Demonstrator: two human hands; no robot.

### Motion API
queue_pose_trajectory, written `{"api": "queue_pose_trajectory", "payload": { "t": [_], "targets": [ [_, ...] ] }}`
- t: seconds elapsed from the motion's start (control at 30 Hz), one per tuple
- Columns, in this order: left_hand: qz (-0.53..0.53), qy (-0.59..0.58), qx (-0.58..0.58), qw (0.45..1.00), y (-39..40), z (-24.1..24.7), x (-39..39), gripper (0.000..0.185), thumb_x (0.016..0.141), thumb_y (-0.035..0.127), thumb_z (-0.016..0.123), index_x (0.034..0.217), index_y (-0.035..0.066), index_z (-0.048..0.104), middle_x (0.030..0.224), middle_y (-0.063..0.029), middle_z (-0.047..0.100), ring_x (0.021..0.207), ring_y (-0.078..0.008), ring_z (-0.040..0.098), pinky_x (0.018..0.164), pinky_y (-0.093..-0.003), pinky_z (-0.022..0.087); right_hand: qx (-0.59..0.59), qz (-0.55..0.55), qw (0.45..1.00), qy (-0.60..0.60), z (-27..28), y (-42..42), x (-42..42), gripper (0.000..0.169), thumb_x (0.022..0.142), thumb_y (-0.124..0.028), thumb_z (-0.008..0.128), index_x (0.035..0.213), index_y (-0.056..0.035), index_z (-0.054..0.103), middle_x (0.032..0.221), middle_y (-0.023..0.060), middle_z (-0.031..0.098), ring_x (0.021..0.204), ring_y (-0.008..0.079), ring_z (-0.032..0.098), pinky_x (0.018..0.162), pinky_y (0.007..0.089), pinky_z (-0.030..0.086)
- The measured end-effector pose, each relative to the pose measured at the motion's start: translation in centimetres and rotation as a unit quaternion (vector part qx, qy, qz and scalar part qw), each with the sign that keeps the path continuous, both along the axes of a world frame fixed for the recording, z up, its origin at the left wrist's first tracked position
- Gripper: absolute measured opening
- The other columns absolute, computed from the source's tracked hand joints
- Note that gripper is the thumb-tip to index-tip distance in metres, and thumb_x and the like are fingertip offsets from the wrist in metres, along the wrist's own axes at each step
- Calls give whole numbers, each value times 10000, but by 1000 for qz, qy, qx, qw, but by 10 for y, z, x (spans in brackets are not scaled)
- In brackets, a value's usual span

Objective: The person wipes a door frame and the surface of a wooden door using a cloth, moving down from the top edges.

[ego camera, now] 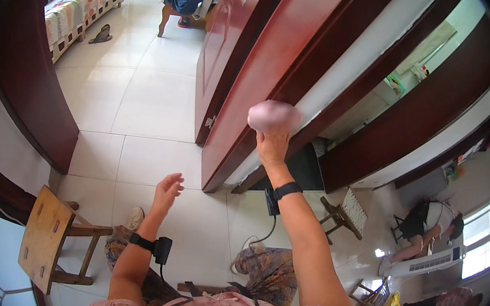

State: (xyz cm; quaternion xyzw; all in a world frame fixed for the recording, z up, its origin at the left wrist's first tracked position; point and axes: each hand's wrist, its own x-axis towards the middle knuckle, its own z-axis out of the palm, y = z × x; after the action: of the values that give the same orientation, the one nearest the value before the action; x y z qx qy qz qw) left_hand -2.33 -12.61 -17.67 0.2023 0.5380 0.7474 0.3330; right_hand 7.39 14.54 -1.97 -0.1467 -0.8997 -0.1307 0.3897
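My right hand (271, 148) is raised with a pink, rounded pad or cloth (275, 116) in its grip, held in front of a dark red wooden door frame (252, 90). The pad is blurred, and I cannot tell whether it touches the wood. Its bulk hides most of my fingers. My left hand (168, 192) hangs lower, over the white floor tiles (153, 160), with nothing in it and its fingers loosely bent. Each wrist wears a black strap with a cabled box.
A wooden stool (47, 239) stands at my left, a woven-seat stool (353, 213) at my right. Beyond the doorway are an open door (232, 43), a bed (89, 4) with someone lying on it, and a clothes-laden chair (189, 6). Two other people (439, 220) are at far right.
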Motion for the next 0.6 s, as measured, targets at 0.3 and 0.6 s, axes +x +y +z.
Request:
{"api": "queue_pose_trajectory", "payload": {
  "t": [0.3, 0.6],
  "targets": [
    [-16, 30, -51, 998, -5, 15, 12, 226, 810, 69, 441, 1019, 32, 518, 890, -39, 573, 730, -99, 541, 615, -212, 427, 309, -50, 914, 257, 307, 2, -59, 407, 729, -271, 499, 1073, -55, 478, 1174, 194, 380, 1088, 400, 328, 896, 520, 247],
    [-50, 72, -30, 996, 8, 18, 22, 199, 810, 51, 444, 974, -29, 523, 839, -50, 569, 723, -104, 536, 666, -236, 454, 239, 168, 955, -40, 177, -26, -38, 216, 591, -135, 531, 783, -46, 576, 904, 111, 548, 954, 302, 458, 872, 410, 324]
  ]
}}
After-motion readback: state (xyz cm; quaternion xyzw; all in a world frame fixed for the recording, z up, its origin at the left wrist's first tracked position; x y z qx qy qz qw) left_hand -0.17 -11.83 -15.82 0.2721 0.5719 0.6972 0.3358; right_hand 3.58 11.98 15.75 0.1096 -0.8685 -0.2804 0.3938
